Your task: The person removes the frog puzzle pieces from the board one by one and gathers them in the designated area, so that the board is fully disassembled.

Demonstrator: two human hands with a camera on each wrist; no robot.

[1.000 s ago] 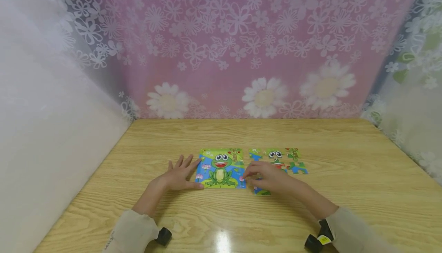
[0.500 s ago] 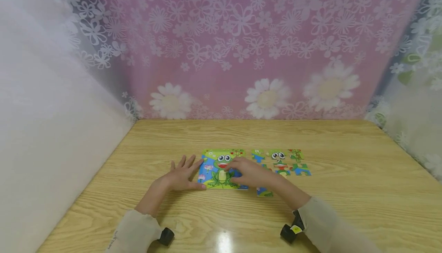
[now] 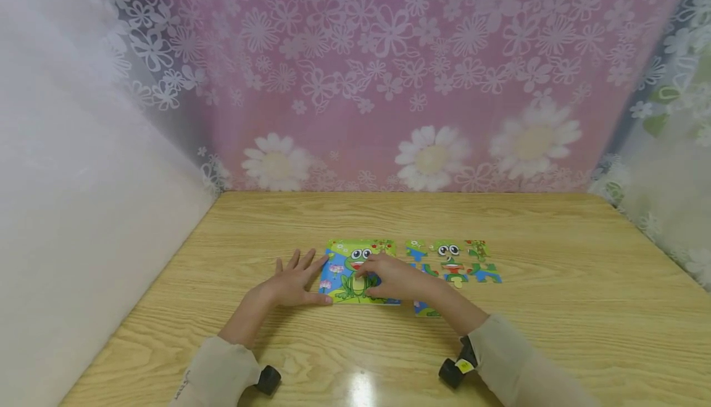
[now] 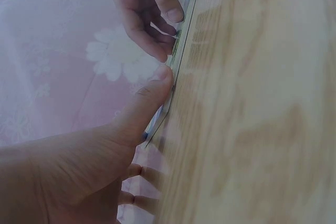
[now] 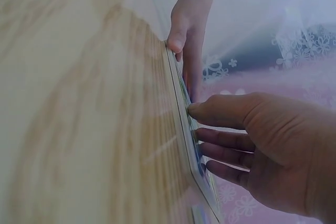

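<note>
A flat frog jigsaw board (image 3: 340,259) lies on the table in the head view, its picture partly covered by my right hand. My left hand (image 3: 294,285) holds the board's left side, fingers spread and thumb on the near left corner. My right hand (image 3: 399,277) is over the lower right part of the board. In the right wrist view, its thumb and bent fingertips (image 5: 202,135) touch the board's surface, spaced apart. Whether a piece lies between them is hidden. Several loose jigsaw pieces (image 3: 447,251) are laid out to the right, one (image 3: 424,310) partly behind the right wrist.
The wooden table (image 3: 266,222) has a glossy top. A pink flowered curtain (image 3: 355,86) hangs along its far edge, and a pale sheet (image 3: 100,147) rises on the left. Black wrist cameras (image 3: 268,380) sit at both cuffs.
My right hand has moved left, from the board's right edge onto the frog picture, and then hardly shifts. The left hand keeps its place at the board. The loose pieces look unmoved.
</note>
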